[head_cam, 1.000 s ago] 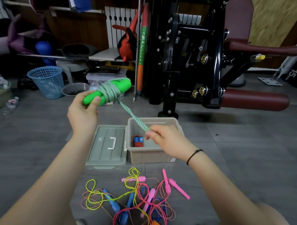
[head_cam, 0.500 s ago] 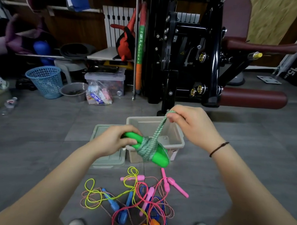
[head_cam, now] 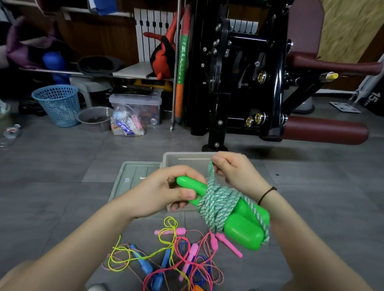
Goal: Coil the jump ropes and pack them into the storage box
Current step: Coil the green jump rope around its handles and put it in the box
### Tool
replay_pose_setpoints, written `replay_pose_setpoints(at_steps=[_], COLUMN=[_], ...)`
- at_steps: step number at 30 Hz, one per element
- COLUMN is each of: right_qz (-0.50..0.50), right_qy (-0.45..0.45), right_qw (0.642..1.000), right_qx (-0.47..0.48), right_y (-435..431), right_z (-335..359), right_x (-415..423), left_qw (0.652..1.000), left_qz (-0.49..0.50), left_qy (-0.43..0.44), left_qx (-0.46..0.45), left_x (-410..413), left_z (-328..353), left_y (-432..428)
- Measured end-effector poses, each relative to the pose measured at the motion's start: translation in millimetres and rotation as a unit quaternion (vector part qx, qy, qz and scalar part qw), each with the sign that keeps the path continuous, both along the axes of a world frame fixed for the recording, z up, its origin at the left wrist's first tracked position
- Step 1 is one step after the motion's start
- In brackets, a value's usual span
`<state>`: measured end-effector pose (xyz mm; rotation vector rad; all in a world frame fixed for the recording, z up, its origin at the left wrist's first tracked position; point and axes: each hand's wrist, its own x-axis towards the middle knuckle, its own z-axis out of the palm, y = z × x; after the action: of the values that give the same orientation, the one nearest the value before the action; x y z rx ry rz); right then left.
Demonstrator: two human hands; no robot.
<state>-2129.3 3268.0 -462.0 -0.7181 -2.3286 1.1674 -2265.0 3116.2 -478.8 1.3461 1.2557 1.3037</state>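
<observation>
My left hand (head_cam: 162, 191) grips the thin end of the green jump rope handles (head_cam: 242, 229), which lie side by side, tilted down to the right. A green-and-white braided rope (head_cam: 219, 201) is wound around their middle. My right hand (head_cam: 231, 169) pinches the loose end of that rope just above the bundle. Both hands are over the beige storage box (head_cam: 186, 159), open on the floor and mostly hidden behind them. Its lid (head_cam: 132, 175) lies flat to its left.
A tangle of loose jump ropes (head_cam: 181, 259) with pink, blue and orange handles lies on the grey floor near my feet. A black gym machine (head_cam: 244, 81) stands behind the box. A blue basket (head_cam: 58, 104), a bowl and a clear bin sit at the back left.
The green bundle came down from up high on the left to in front of the box. My right hand rose from low over the box to above the bundle, still pinching the rope end.
</observation>
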Motion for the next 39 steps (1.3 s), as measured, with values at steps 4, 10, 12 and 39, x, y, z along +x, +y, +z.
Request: replay_pose_setpoints(at_steps=[4,10,12,39], right_qz=[-0.287,0.033,0.03,-0.081], right_qy=[-0.111,-0.097,-0.136,0.176], right_qw=[0.951,0.986,0.951,0.981], right_qx=[-0.031,0.132,0.277,0.025], right_y=[-14,-42,-53,-42], right_z=[-27,-43,-52,-33], right_x=[-10,-44,-49,-28], left_qw=[0.982,0.925,0.906,0.969], left_qz=[0.132,0.377,0.408,0.247], left_qy=[-0.114,0.018,0.107,0.004], left_qx=[0.075,0.047,0.025,0.015], left_x=[-2,-38,-43,7], left_z=[0,-6,-12,-20], left_y=[3,11,14,24])
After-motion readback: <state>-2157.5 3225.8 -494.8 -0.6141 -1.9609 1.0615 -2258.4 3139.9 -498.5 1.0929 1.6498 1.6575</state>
